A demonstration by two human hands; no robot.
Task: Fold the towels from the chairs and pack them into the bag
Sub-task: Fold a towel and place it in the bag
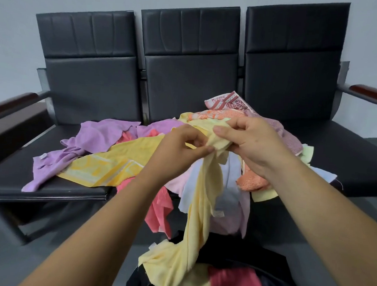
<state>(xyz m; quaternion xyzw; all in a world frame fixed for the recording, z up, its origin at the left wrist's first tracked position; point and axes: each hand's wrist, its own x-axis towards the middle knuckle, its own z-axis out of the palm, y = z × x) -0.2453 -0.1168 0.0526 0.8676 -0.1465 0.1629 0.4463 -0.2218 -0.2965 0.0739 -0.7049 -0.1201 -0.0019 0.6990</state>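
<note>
1. Background: a plain grey wall (12,24). Against it stands a row of three black padded chairs (193,82), with a wood-topped armrest (370,90) at each end.
2. I see a loose, unfolded heap of towels across the left and middle seats. It includes a purple towel (96,135) at the left and a yellow patterned towel (112,163) lying over it. There is also an orange terry towel (251,181) at the right and a pink leaf-print towel (227,101) at the back.
3. A coral towel (160,209) and a light blue towel (231,178) hang over the front seat edge.
4. Task item: the pale yellow towel (201,209) is held up in front of the heap, bunched and unfolded. Its lower end drapes down to the bottom of the view.
5. Left grip (183,149): fingers curled, thumb and fingertips pinching the pale yellow towel's top edge.
6. Right grip (253,144): closed round the same edge, just beside the left grip, thumb on top.
7. Black bag (270,263): low in the view, beneath the hanging towel. Pink and yellow cloth shows inside; I cannot tell whether it is folded.
</note>
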